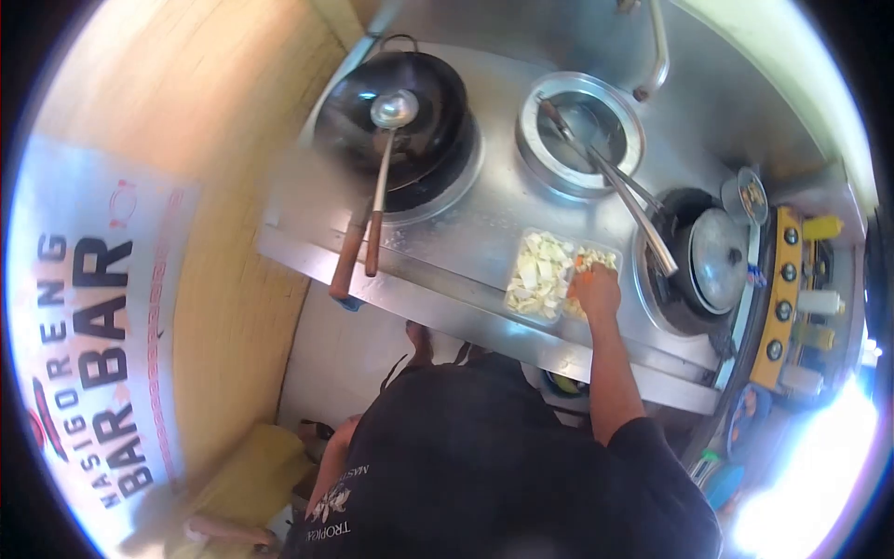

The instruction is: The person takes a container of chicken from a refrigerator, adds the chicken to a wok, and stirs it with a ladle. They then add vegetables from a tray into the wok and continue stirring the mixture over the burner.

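Note:
My right hand (596, 285) reaches down into the right part of a clear container of cut vegetables. Its fingers are drawn together among small orange and pale pieces, and what they hold is hidden. Just left of the hand, pale chopped cabbage (540, 272) fills the larger part of the container, near the counter's front edge. My left hand does not show; only a bit of bare skin is seen beside the dark shirt.
A black wok (410, 112) with a ladle (394, 109) stands at the left, its handles over the edge. Behind the vegetables is a metal pot (579, 177) with long utensils across it. A lidded pan (718, 260) and stove knobs (790, 272) are at the right.

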